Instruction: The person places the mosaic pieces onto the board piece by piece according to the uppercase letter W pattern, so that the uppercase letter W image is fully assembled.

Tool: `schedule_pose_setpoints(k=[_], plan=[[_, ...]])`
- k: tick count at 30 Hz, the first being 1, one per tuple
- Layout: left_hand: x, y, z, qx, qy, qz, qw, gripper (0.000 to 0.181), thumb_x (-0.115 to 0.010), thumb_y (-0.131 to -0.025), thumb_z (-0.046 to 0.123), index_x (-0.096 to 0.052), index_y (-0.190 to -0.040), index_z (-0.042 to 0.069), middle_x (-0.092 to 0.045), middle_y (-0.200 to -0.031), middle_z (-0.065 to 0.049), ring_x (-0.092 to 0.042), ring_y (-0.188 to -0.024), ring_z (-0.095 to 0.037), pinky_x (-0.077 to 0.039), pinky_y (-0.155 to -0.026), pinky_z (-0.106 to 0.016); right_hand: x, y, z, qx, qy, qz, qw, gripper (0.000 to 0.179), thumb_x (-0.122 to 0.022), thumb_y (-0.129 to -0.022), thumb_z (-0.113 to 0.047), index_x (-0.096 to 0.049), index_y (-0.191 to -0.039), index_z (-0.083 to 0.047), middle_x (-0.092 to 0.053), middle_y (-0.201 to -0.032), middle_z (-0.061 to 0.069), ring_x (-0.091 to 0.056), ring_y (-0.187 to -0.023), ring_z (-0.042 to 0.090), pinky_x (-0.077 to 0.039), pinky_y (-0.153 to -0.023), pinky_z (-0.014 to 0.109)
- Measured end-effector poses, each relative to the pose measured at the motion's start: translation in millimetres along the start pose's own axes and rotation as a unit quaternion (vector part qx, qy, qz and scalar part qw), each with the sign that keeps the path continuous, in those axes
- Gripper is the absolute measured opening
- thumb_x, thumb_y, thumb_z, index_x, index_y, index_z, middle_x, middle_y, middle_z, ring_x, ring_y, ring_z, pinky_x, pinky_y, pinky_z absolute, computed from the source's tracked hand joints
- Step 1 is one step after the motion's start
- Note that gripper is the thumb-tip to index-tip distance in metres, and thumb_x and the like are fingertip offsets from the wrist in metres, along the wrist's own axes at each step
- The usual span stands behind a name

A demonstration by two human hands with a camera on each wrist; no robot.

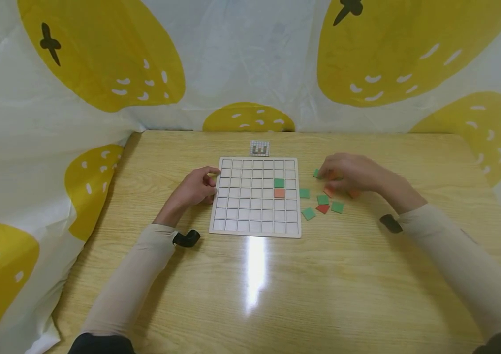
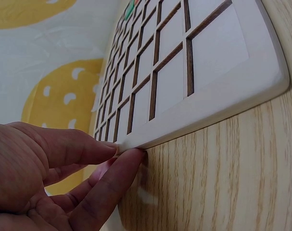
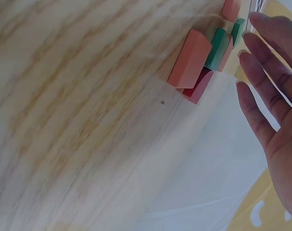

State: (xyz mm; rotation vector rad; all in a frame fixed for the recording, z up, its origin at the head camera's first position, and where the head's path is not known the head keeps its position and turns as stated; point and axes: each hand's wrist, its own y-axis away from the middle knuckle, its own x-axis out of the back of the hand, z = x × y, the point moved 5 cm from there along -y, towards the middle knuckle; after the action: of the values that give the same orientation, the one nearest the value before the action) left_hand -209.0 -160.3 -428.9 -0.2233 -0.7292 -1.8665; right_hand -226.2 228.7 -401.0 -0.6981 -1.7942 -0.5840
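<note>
A white grid board (image 1: 250, 211) lies on the table, with a green tile (image 1: 279, 183) and an orange tile (image 1: 279, 193) in two adjoining squares on its right side. My left hand (image 1: 197, 188) holds the board's left edge; the left wrist view shows thumb and finger (image 2: 109, 185) tips against that rim. To the right, my right hand (image 1: 352, 172) is over loose tiles, partly hiding some of them. Its fingers (image 3: 263, 72) are spread and fairly straight in the right wrist view, apart from the orange tile (image 3: 191, 60) and green tile (image 3: 216, 48) there.
A small card (image 1: 260, 148) with a grid and a dark figure lies behind the board. Several loose green tiles (image 1: 337, 207) and a red tile (image 1: 323, 209) lie between board and right hand. A patterned cloth (image 1: 250, 59) hangs along the table's back and left edges.
</note>
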Motion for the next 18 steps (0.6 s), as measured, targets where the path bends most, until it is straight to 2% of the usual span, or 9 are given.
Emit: schedule_pose_setpoints(k=[9,18], plan=[[-0.4,0.1,-0.2,-0.004,0.0,0.0,1.0,0.054,-0.06,-0.096,-0.006,-0.049,-0.147,0.008,-0.051,-0.102,-0.015,-0.057,-0.078,-0.023,-0.06,-0.066,-0.032,0.1,-9.8,5.0,0.018,0.021,0.042,0.9987,0.024,-0.084,-0.082,-0.012,-0.075,-0.103,-0.013,-0.066,-0.106,0.002,-0.064,-0.095,0.023,-0.057,-0.076,0.044],[-0.6,1.4,0.7,0.001,0.011,-0.003,0.9999,0.055,-0.059,-0.096,-0.007,-0.048,-0.147,0.007,-0.05,-0.104,-0.016,-0.056,-0.08,-0.025,-0.06,-0.069,-0.035,-2.3,-16.1,7.9,-0.004,0.037,0.019,0.9991,0.029,-0.083,-0.083,-0.016,-0.074,-0.11,-0.011,-0.066,-0.106,0.004,-0.062,-0.092,0.022,-0.056,-0.075,0.043]])
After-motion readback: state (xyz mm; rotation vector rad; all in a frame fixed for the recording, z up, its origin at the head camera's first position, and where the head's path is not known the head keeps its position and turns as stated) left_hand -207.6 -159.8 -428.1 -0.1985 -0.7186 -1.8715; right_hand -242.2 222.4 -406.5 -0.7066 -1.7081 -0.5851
